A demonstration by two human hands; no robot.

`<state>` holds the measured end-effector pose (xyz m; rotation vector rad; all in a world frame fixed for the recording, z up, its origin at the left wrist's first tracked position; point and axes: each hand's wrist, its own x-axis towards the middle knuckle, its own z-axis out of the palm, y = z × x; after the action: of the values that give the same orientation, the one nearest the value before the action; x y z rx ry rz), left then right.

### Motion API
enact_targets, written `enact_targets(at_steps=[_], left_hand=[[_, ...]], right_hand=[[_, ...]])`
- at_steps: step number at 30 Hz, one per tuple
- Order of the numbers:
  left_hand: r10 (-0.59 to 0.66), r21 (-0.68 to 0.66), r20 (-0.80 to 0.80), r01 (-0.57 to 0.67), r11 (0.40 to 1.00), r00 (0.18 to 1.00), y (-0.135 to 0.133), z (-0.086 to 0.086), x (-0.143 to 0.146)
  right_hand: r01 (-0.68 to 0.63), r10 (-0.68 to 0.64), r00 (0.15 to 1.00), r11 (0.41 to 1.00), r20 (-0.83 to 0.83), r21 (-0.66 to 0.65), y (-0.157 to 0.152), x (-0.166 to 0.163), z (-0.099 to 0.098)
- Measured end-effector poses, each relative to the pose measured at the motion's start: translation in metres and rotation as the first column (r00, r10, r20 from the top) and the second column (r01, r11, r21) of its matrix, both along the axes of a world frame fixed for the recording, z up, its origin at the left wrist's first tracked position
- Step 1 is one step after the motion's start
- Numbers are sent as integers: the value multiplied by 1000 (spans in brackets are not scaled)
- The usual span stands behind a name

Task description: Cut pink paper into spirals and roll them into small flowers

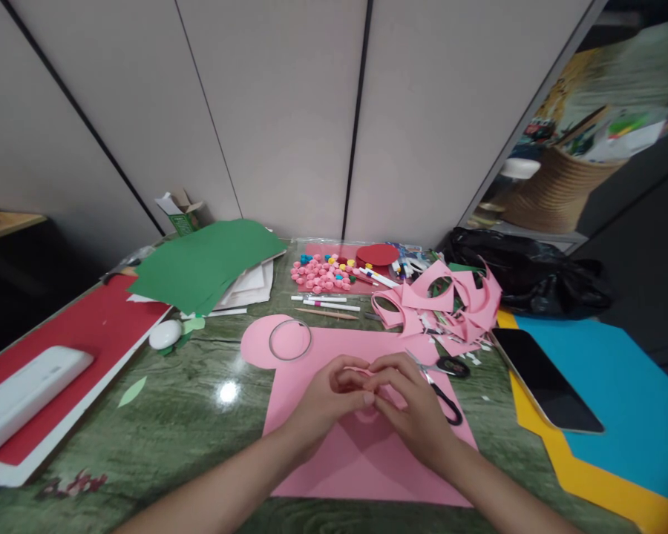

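My left hand (328, 397) and my right hand (415, 404) meet over a large pink paper sheet (361, 452) on the green marbled table. Both have their fingers curled and pinched together on a small pink paper piece (361, 373) held between them; its shape is mostly hidden by the fingers. A clear ring (290, 340) lies on the sheet's rounded upper left part. Black-handled scissors (445, 386) rest just right of my right hand.
Pink paper offcuts (445, 300) pile behind the sheet, next to pink paper buds (323, 273), pens (326, 302) and a red disc (377, 254). Green sheets (205, 263) and a red board (89, 326) lie left. A phone (545, 378) rests on blue and yellow sheets (617, 400).
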<state>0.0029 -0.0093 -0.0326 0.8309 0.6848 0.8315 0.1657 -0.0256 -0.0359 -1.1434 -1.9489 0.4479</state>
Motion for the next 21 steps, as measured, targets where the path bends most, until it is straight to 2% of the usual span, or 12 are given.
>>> enact_targets(at_steps=[7,14,17,21], left_hand=[[36,29,-27,-35,999,999,-1,0,0],[-9,54,-12,10,999,1000,2,3,-1],[-13,56,-34,15,998,999,2,5,0],[5,11,-44,-4,1000,999,1,7,1]], right_hand=[[-17,17,1000,1000,3,-23,-1,0,4],[-87,76,994,987,84,134,1,0,5],[-67,54,995,986,81,156,2,0,3],[-9,4,999,993,40,119,1,0,2]])
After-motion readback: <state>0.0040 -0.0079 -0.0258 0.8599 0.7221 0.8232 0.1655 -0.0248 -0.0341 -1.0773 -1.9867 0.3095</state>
